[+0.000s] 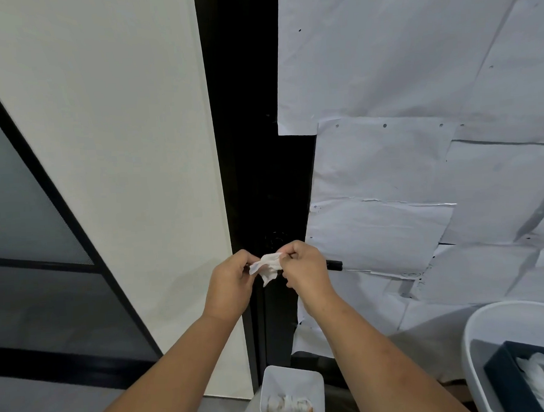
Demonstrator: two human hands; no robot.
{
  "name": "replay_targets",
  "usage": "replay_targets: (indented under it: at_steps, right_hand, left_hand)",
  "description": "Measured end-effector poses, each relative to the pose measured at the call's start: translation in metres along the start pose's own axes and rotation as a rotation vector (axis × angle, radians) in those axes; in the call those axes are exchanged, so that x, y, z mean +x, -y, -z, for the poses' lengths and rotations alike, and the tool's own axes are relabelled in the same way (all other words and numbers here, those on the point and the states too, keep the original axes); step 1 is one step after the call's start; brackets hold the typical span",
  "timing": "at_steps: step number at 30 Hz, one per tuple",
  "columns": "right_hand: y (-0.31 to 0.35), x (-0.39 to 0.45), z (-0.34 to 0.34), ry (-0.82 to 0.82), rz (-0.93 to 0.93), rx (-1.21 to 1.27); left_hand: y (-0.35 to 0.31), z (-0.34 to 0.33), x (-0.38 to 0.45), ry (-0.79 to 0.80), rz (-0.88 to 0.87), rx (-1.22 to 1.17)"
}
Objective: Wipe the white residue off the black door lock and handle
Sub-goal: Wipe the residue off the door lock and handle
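Observation:
A small crumpled white wipe (267, 267) is stretched between both my hands in front of the black door. My left hand (232, 282) pinches its left end and my right hand (304, 272) pinches its right end. Just above the wipe, the round black door lock (275, 238) shows faintly on the dark door strip. The black handle (335, 264) pokes out to the right from behind my right hand; most of it is hidden. The lock and handle are too dark to show any residue.
White paper sheets (418, 135) cover the door to the right. A white wall panel (119, 150) stands to the left, with a dark framed glass panel (19, 219) beyond. Below sit a small white bin (291, 393) of used wipes and a white tub (492, 336) holding a dark box.

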State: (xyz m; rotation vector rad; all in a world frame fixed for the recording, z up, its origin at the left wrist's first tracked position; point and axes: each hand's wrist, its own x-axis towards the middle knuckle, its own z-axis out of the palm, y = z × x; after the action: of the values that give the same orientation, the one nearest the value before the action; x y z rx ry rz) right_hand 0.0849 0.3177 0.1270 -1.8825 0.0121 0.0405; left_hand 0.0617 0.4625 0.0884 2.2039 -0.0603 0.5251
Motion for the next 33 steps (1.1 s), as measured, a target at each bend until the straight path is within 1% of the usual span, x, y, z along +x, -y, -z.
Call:
replay_targets:
  at_steps: [3, 5, 7, 9, 10, 13, 15, 16, 19, 22, 25, 27, 33]
  right_hand:
    - [0.002, 0.001, 0.005, -0.038, -0.062, 0.06]
    - [0.003, 0.003, 0.013, -0.054, -0.093, 0.106]
    - [0.002, 0.004, 0.019, -0.019, -0.089, 0.117]
    - [-0.001, 0.005, 0.021, 0.01, -0.02, 0.052]
    - [-0.003, 0.006, 0.02, -0.002, 0.031, 0.0]
    - [-0.009, 0.011, 0.017, -0.127, 0.21, -0.232]
    - [-0.015, 0.015, 0.017, -0.203, 0.324, -0.406]
    - [-0.02, 0.016, 0.017, -0.213, 0.366, -0.477]
    - [-0.037, 0.017, 0.016, -0.179, 0.408, -0.612]
    - [-0.048, 0.017, 0.016, -0.168, 0.442, -0.665]
    - [-0.051, 0.019, 0.017, -0.163, 0.457, -0.694]
    - [-0.052, 0.02, 0.017, -0.155, 0.461, -0.717]
    - [-0.055, 0.022, 0.015, -0.16, 0.474, -0.762]
  left_hand:
    - [0.0, 0.001, 0.0, -0.013, 0.054, -0.04]
    - [-0.001, 0.006, 0.001, -0.08, 0.152, -0.092]
    - [-0.002, 0.012, 0.003, -0.123, 0.246, -0.101]
    - [-0.004, 0.014, 0.005, -0.126, 0.305, -0.114]
    - [-0.005, 0.014, 0.007, -0.126, 0.329, -0.123]
    - [-0.009, 0.007, 0.012, -0.133, 0.364, -0.106]
    - [-0.013, 0.002, 0.017, -0.143, 0.365, -0.072]
    - [-0.015, -0.002, 0.019, -0.16, 0.369, -0.07]
    - [-0.021, -0.01, 0.029, -0.237, 0.369, -0.095]
    - [-0.025, -0.019, 0.037, -0.248, 0.313, -0.083]
    - [-0.026, -0.027, 0.035, -0.217, 0.233, 0.042]
    - [-0.025, -0.032, 0.034, -0.175, 0.184, 0.138]
    - [-0.02, -0.039, 0.043, -0.083, 0.127, 0.249]
